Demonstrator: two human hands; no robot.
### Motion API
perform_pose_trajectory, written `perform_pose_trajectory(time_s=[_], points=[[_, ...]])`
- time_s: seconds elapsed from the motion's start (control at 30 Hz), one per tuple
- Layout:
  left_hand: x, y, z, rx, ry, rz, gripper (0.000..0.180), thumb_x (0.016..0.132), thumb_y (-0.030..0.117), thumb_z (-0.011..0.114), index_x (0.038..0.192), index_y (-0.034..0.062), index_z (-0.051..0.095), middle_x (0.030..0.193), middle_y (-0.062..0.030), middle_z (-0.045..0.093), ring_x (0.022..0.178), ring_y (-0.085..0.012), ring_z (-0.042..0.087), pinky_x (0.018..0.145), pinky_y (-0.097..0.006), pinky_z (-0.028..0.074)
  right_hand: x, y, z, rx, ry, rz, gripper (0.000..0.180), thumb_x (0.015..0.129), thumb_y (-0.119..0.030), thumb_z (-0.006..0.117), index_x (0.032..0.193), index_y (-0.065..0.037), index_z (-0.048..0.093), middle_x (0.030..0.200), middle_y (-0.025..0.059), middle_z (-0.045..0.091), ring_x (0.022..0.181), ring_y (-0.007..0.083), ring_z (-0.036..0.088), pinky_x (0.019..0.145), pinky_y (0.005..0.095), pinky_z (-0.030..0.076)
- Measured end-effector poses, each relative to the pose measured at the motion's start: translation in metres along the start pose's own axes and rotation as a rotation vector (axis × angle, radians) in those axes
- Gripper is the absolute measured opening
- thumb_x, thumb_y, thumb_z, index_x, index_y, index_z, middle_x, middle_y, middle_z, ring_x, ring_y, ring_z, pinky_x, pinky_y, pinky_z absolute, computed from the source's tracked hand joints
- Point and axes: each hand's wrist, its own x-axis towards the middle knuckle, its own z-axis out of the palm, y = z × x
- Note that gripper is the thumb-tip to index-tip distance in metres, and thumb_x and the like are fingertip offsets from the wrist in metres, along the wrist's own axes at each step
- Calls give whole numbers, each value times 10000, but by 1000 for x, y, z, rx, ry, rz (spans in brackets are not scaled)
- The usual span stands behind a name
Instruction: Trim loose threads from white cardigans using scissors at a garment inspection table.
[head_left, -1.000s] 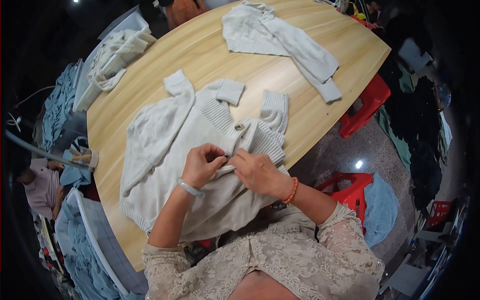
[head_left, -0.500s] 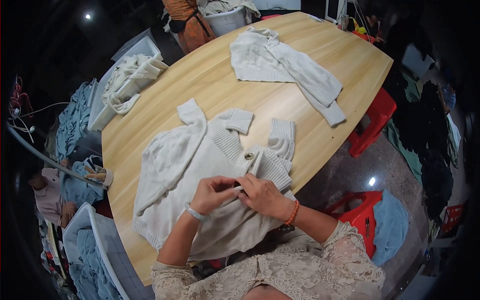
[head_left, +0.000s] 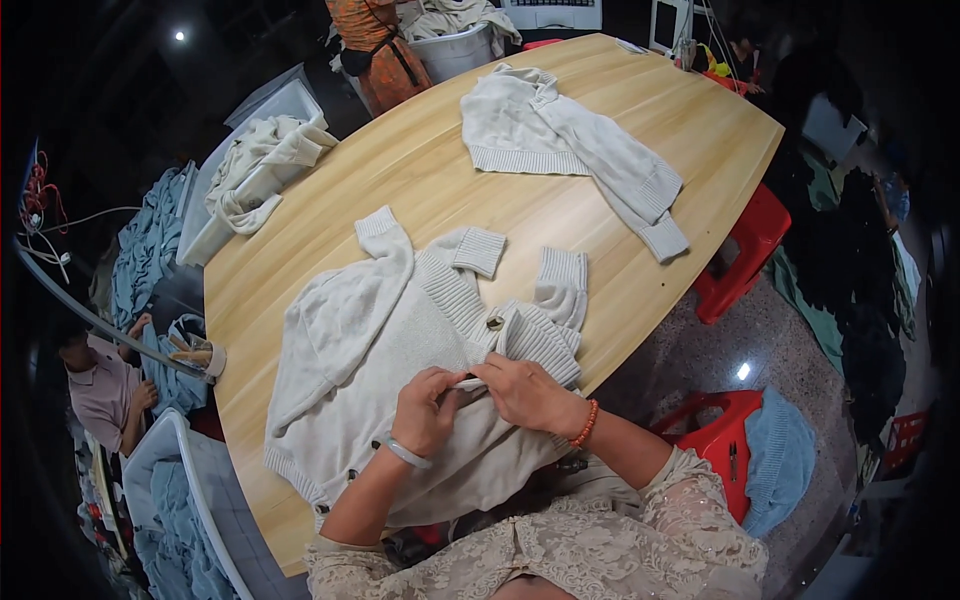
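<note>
A cream knitted cardigan (head_left: pixel 380 350) lies spread on the wooden table (head_left: pixel 560 210), sleeves pointing toward the far side. My left hand (head_left: pixel 425 410) and my right hand (head_left: pixel 525 392) meet at its front edge near the collar, fingers pinching the knitted placket between them. A dark button (head_left: pixel 494 322) shows just above my right hand. A bangle circles my left wrist and an orange bead bracelet my right.
A second cream sweater (head_left: pixel 570 140) lies at the table's far side. A white bin with a cream garment (head_left: pixel 260 170) stands left of the table. Red stools (head_left: pixel 745 250) stand to the right. One person (head_left: pixel 100 385) sits low at the left, another (head_left: pixel 375 50) stands beyond the table.
Both hands stay pinched on the cardigan's front edge, working slightly lower along it. The view has shifted, so the table and garments sit differently in the picture.
</note>
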Motion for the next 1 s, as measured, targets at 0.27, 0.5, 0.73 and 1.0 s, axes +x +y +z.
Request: perform_pose_trajectory(time_s=[0.27,0.5,0.73,1.0], points=[[-3,-5,-6,-165,-84,-47,223,807,-123,573,971,-17,679,870,-108,638,770,-183,631,712,-267,499,-3,-1,0,82,23,-111,213,814,27,580,1018,-19,622,848,120,571,729,336,627,598,405,510],[-1,2,-24,-386,-194,-301,95,902,-26,614,980,-10,666,847,6,657,745,-34,567,679,-200,473,1,-8,-17,112,-58,-76,144,831,-103,656,964,-61,623,858,99,580,732,319,628,605,384,509],[-3,0,-40,-73,-171,-382,104,857,50,720,919,-13,663,792,-8,670,675,-58,578,612,-215,465,-16,12,-51,-149,-73,72,127,852,-134,654,960,-70,633,886,86,582,732,296,639,617,383,510],[62,14,25,138,-101,0,220,850,35,659,1057,-38,644,921,-133,643,764,-207,649,702,-312,524,-18,9,-53,-55,-82,62,154,823,-73,650,975,-47,648,891,106,606,751,317,637,636,394,507]])
